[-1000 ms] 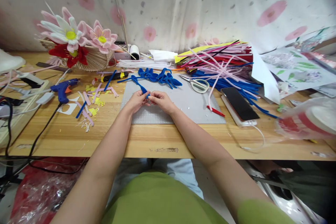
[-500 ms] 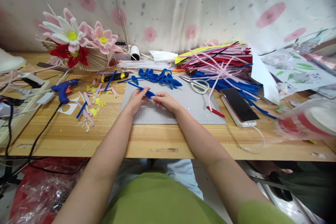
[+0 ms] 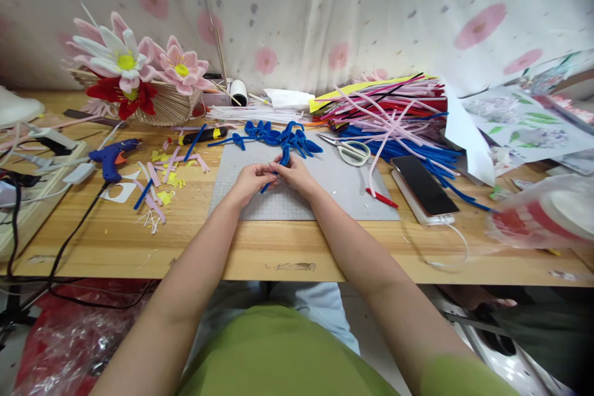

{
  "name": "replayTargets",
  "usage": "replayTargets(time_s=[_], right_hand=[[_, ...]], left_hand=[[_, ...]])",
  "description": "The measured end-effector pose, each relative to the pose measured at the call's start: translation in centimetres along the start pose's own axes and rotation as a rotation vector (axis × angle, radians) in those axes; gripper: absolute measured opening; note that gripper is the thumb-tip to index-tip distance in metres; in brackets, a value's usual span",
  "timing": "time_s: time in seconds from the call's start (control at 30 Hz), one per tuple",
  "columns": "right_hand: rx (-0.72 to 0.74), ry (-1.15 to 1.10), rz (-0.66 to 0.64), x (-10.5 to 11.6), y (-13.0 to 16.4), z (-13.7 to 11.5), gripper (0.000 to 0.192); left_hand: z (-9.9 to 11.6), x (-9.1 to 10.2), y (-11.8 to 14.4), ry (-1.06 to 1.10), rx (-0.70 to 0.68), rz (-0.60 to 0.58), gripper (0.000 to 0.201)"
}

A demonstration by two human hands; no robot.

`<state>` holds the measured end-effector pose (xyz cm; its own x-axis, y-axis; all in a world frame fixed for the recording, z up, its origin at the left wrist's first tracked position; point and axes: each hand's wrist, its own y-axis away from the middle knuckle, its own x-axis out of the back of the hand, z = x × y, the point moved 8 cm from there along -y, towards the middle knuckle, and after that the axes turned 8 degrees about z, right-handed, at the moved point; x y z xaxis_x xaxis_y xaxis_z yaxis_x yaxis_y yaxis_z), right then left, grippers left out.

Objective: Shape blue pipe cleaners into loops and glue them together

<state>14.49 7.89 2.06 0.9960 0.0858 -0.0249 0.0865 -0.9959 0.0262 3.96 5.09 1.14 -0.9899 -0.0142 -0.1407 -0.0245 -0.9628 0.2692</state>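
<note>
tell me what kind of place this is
Most likely a home craft table for making pipe-cleaner flowers. A stack of coloured pipe cleaners lies by a grey cutting mat, a blue glue gun sits at the left, and finished flowers fill a basket against a floral cloth backdrop.

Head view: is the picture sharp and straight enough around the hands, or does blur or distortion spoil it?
Head view: left hand, right hand and blue pipe cleaner are sharp in even, soft light; the table edge bows from lens distortion; the plastic container at right is blurred.
</note>
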Motion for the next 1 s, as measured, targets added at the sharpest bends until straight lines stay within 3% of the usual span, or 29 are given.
replayTargets(time_s=[0.23,0.4,0.6,0.77,1.0], right_hand=[[-0.069,-0.161,-0.124,-0.9,0.5,0.0,0.039],[-0.140,-0.289,-0.016,0.0,-0.1,0.7,0.039],[-0.154,-0.310,-0.026,-0.1,-0.1,0.6,0.040],[-0.148,-0.325,0.011,0.1,-0.3,0.5,0.041],[-0.296,-0.337,-0.107,-1.5,0.1,1.3,0.037]], left_hand=[[0.2,-0.9,0.2,-0.061,-0.047,-0.105,0.033],[0.3,-0.7,0.2,-0.064,-0.084,-0.035,0.038],[0.1,-1.6,0.6,0.011,-0.049,-0.133,0.040],[0.1,-1.3,0.1,-0.012,-0.116,-0.034,0.043],[1.0,-1.1,0.1,0.002,-0.333,0.053,0.033]])
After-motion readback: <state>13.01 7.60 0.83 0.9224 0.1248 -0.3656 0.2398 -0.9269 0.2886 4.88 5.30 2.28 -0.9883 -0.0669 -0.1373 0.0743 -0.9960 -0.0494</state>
